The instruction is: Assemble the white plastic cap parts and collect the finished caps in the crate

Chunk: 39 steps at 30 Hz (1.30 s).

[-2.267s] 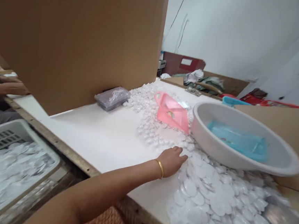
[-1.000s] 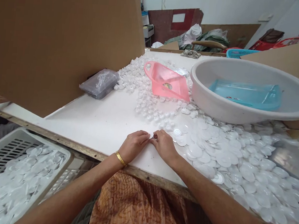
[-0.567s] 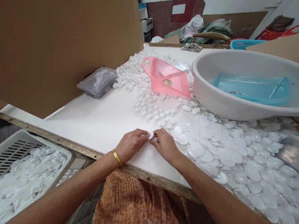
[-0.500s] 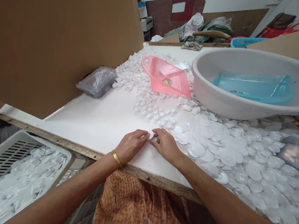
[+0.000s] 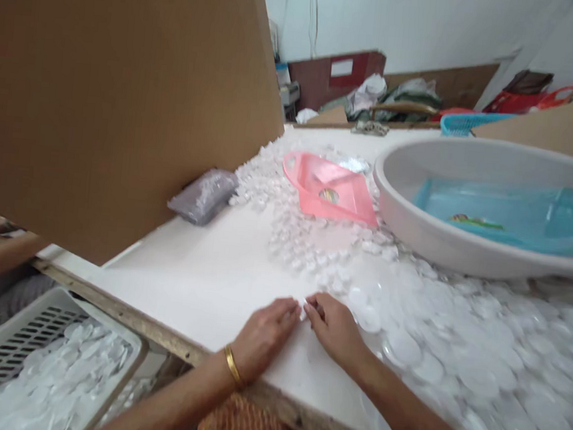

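Near the table's front edge, my left hand (image 5: 266, 335), with a gold bangle at the wrist, is closed with its fingertips on a small white plastic piece (image 5: 303, 309). My right hand (image 5: 335, 331) pinches the same piece from the other side. Most of it is hidden by the fingers, and motion smears its outline. Just beyond the hands lie small white cap-like pieces (image 5: 307, 260). A spread of flat, round, translucent white discs (image 5: 466, 344) covers the tabletop to the right of my right hand.
A pink scoop (image 5: 340, 203) rests among white pieces. At the right stands a large white basin (image 5: 429, 237) with a blue scoop (image 5: 497, 213) inside. A tall cardboard sheet (image 5: 125, 107), a plastic-wrapped packet (image 5: 205, 196) and a filled crate (image 5: 129, 342) are left. Another person's arm (image 5: 2, 257) shows far left.
My view has tilted up, so everything sits lower in the picture. The white piece showed as a round disc before; now it looks narrower between my fingertips.
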Available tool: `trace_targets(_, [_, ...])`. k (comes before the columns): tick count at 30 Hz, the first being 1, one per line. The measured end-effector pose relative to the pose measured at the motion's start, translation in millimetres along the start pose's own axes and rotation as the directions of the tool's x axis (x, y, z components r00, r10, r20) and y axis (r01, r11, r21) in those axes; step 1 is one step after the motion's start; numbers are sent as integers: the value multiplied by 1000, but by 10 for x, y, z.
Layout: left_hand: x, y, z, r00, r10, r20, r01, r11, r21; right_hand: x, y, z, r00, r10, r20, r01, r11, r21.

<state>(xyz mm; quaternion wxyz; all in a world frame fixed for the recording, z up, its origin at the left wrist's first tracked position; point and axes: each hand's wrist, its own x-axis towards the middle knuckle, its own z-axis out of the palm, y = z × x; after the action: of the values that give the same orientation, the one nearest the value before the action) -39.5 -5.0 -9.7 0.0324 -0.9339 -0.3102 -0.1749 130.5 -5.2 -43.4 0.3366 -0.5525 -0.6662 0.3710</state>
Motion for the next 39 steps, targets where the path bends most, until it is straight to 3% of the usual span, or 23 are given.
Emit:
trace_targets(3, [10,20,-24,999,43,-9,-43,999,-1,14,45,69,999,41,6,-41,998,44])
trace_targets(5, [14,1,1,995,96,-33,-95,995,31,42,90,109,994,101,42,-106,984,142])
trace_targets(8, [19,-26,57,996,78,-51,-78,997,15,82,127,133,978,169,123,-199,936,291])
trace_targets(12, [52,67,75,998,63,-5,-63,995,-82,73,103,77,995,94,14,-95,980,177])
trace_targets(15, [81,139,65,1000,1,17,1,992,-125,56,91,11,999,47,9,-48,991,126])
trace_targets(20, [70,91,95,979,-203,15,199,940,-276,77,113,-27,989,137,47,-144,966,215])
trace_targets(22, [77,66,68,932,-360,37,349,869,-352,81,94,-38,976,204,77,-217,933,286])
trace_targets(23, [91,60,43,884,-463,68,453,809,-375,82,75,-49,968,235,90,-251,911,327])
trace_targets(25, [137,65,-12,739,-647,188,658,630,-413,80,27,-82,951,289,108,-307,856,416])
trace_targets(27, [202,86,-54,601,-715,357,777,419,-469,82,-28,-121,940,326,104,-334,809,484])
trace_targets(28, [237,99,-64,555,-710,434,803,320,-503,85,-55,-138,938,332,98,-335,796,504])
trace_targets(31, [328,119,-59,488,-669,561,798,81,-597,99,-123,-162,947,313,71,-300,783,544])
trace_targets(34, [353,97,-32,446,-652,613,761,-84,-643,101,-143,-140,952,297,73,-284,770,571])
trace_targets(36, [334,74,-14,415,-650,637,748,-156,-646,94,-127,-112,943,315,106,-319,770,553])
trace_targets(39, [303,49,15,385,-676,628,748,-170,-641,100,-80,-66,925,348,154,-376,777,504])
